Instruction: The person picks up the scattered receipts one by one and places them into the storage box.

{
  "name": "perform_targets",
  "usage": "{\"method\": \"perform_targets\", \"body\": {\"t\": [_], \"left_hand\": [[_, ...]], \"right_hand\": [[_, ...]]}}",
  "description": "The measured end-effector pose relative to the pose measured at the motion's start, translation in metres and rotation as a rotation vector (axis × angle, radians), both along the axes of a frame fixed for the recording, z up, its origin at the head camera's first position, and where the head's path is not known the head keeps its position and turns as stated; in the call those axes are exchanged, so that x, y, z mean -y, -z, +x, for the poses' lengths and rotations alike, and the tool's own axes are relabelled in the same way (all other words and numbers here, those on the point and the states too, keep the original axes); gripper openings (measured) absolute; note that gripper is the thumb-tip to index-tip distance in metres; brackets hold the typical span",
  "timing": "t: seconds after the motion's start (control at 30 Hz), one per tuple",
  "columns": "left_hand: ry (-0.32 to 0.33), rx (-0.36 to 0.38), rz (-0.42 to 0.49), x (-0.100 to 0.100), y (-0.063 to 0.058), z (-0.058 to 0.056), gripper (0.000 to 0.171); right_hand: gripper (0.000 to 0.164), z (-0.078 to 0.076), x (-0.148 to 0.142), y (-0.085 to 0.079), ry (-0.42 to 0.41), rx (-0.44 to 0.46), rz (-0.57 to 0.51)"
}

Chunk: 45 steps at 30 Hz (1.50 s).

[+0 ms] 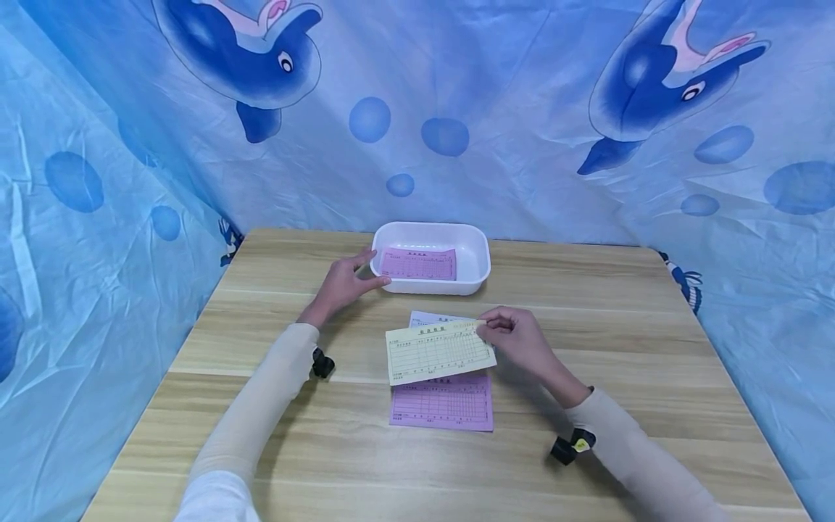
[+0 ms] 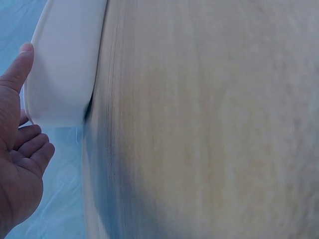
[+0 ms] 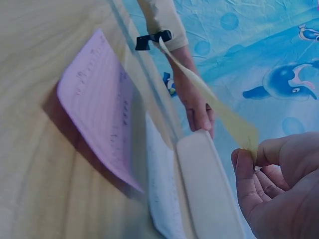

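My right hand (image 1: 518,339) pinches a yellow printed form (image 1: 437,355) between thumb and fingers at its upper right corner. The form is lifted and tilted over a purple form (image 1: 443,406) and a white form (image 1: 427,317), which it partly covers in the head view. In the right wrist view the white form (image 3: 162,184) lies between the purple form and the tray. My left hand (image 1: 346,286) touches the left end of a white plastic tray (image 1: 472,287), thumb and forefinger spread along its rim. Inside the tray, to the left, lies another purple form (image 1: 417,264).
The wooden table (image 1: 587,304) reaches back to a blue curtain (image 1: 522,196) printed with dolphins, which also hangs along both sides. The tray stands near the table's back edge. A small black device (image 1: 574,444) is strapped to the right wrist, another (image 1: 322,364) to the left.
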<state>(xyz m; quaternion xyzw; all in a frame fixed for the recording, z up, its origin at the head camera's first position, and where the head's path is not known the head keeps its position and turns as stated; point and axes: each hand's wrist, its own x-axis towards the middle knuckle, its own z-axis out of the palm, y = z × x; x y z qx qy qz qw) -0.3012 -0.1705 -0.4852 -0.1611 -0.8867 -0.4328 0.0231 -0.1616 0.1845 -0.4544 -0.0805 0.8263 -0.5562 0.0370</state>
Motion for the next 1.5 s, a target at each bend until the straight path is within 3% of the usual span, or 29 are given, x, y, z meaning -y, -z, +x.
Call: {"method": "perform_targets", "body": {"t": [0.33, 0.83, 1.07, 1.5], "left_hand": [[-0.002, -0.004, -0.016, -0.001, -0.001, 0.001, 0.085], [0.000, 0.014, -0.013, -0.001, -0.001, 0.002, 0.081], [-0.003, -0.014, -0.019, -0.001, 0.000, 0.001, 0.079], [-0.005, 0.025, -0.037, -0.001, -0.001, 0.004, 0.089]], "right_hand": [[0.016, -0.014, -0.002, -0.021, 0.018, -0.066, -0.012], [0.023, -0.050, -0.001, -0.054, 0.118, -0.042, -0.117], [0.023, -0.068, 0.003, -0.057, 0.148, -0.113, -0.154], [0.024, -0.107, 0.010, -0.057, 0.190, -0.126, -0.159]]}}
